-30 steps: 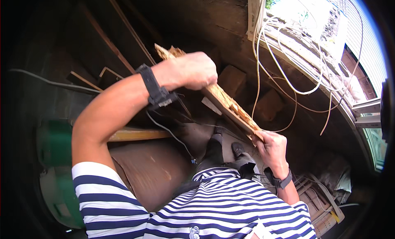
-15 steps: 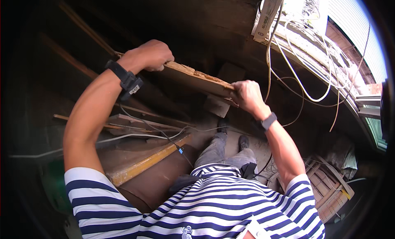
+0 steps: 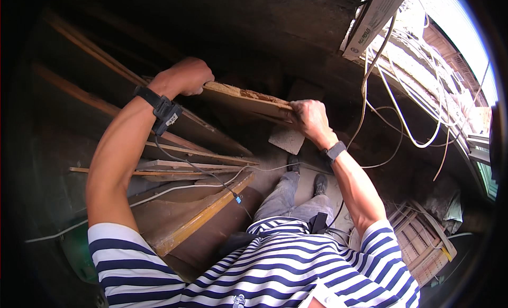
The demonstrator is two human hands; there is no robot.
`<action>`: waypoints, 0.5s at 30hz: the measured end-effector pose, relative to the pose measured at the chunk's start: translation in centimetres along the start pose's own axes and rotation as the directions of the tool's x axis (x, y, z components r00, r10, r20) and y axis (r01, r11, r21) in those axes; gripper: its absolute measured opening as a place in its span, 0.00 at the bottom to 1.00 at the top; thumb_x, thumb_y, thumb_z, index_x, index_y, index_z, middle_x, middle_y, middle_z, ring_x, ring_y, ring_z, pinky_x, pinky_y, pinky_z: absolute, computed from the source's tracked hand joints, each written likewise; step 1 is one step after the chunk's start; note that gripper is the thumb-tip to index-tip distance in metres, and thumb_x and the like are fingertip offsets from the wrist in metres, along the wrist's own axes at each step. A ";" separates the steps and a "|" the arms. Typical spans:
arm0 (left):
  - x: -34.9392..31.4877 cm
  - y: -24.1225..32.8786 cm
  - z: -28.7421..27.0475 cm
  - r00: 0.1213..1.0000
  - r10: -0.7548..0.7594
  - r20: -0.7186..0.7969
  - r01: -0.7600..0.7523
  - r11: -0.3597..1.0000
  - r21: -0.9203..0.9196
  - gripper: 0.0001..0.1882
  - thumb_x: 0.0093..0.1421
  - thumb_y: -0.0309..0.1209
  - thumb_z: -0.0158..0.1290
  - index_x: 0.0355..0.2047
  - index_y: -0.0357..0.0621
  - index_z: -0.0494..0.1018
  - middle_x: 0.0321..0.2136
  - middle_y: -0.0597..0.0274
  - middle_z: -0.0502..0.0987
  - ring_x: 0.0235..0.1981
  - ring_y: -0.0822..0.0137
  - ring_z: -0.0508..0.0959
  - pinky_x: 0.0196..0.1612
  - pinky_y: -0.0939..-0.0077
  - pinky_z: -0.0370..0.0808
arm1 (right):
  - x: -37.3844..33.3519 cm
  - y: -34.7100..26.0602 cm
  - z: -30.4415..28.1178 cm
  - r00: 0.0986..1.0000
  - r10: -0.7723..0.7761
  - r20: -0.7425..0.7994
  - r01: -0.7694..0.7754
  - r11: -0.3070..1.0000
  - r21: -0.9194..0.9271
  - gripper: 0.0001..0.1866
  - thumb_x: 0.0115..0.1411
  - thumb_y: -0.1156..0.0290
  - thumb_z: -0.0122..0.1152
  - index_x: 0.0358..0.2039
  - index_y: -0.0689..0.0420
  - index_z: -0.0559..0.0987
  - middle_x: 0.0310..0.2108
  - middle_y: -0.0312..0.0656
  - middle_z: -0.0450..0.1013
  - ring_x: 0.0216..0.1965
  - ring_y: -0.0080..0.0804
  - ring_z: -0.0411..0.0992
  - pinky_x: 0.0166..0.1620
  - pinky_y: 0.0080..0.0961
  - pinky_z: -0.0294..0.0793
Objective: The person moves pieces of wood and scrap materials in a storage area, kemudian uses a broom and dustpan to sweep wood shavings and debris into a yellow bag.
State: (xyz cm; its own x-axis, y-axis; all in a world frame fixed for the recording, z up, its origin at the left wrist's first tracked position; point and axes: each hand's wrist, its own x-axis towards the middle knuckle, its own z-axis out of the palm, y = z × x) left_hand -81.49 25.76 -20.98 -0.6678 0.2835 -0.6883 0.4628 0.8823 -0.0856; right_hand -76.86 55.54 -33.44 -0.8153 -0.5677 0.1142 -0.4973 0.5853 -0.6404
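Note:
A wooden board [image 3: 248,96] with a rough, splintered upper edge is held up between my two hands. My left hand [image 3: 185,77] is closed over its left end, and my right hand [image 3: 312,119] grips its right end. The board's lower face lies in shadow. Each wrist wears a black strap; a dark cable [image 3: 185,162] runs down from the left one. Behind and below my left forearm, several long boards [image 3: 100,56] stand leaning in the dark.
A yellow-edged panel [image 3: 206,212] leans at lower left, crossed by a white cable [image 3: 159,194]. A pale block [image 3: 287,139] sits ahead of my feet. Looped cables [image 3: 423,138] hang from a window ledge at upper right, beside a long carton [image 3: 373,27]. A slatted plastic piece [image 3: 423,244] lies at lower right.
Both hands and the board have shifted slightly left in view, with the right end a little higher. The leaning boards show more clearly. Both hands keep their hold.

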 end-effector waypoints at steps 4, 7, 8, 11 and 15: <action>0.1 -1.4 -0.2 0.999 -0.027 0.034 0.028 0.999 -0.034 0.10 0.42 0.23 0.53 0.28 0.42 0.76 0.27 0.50 0.76 0.33 0.51 0.75 0.37 0.60 0.71 | 2.3 0.9 1.0 0.998 0.031 0.048 -0.031 1.000 -0.002 0.15 0.52 0.56 0.57 0.24 0.56 0.79 0.20 0.49 0.72 0.25 0.48 0.72 0.29 0.39 0.70; -0.3 -3.1 -0.5 0.998 -0.053 0.038 0.053 0.999 -0.005 0.11 0.42 0.23 0.53 0.29 0.42 0.77 0.28 0.51 0.76 0.34 0.52 0.75 0.38 0.61 0.72 | 4.5 0.6 1.5 0.998 -0.046 0.040 0.045 0.999 0.030 0.16 0.52 0.58 0.59 0.23 0.59 0.78 0.19 0.50 0.70 0.23 0.50 0.70 0.26 0.37 0.68; -0.3 -3.6 -0.5 0.998 -0.051 0.036 0.051 0.999 -0.003 0.11 0.42 0.23 0.53 0.29 0.42 0.77 0.28 0.51 0.76 0.34 0.52 0.75 0.38 0.61 0.72 | 5.1 0.4 1.8 0.997 -0.069 0.041 0.067 0.996 0.052 0.17 0.53 0.57 0.59 0.22 0.59 0.78 0.17 0.50 0.70 0.22 0.49 0.70 0.25 0.37 0.68; -0.5 -4.9 0.1 0.994 -0.079 0.071 0.073 0.994 0.075 0.11 0.42 0.23 0.53 0.30 0.41 0.77 0.29 0.51 0.77 0.35 0.53 0.76 0.39 0.62 0.72 | 6.3 0.0 3.9 0.995 -0.063 0.072 0.046 0.976 0.214 0.18 0.53 0.55 0.59 0.21 0.60 0.78 0.15 0.50 0.69 0.21 0.49 0.69 0.24 0.37 0.68; -0.2 -7.0 1.3 0.976 -0.168 0.142 0.140 0.972 0.189 0.09 0.46 0.23 0.52 0.29 0.40 0.77 0.29 0.50 0.77 0.34 0.53 0.77 0.38 0.62 0.74 | 8.7 0.0 7.3 0.986 -0.083 0.144 0.057 0.983 0.176 0.22 0.53 0.49 0.56 0.19 0.58 0.77 0.17 0.50 0.71 0.23 0.50 0.70 0.28 0.40 0.69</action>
State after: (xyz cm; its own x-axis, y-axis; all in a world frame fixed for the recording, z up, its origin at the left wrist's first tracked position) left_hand -83.84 19.07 -21.15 -0.6463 0.0752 -0.7594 0.4670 0.8260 -0.3157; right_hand -81.81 46.38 -38.01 -0.7202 -0.6915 0.0563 -0.4828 0.4412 -0.7564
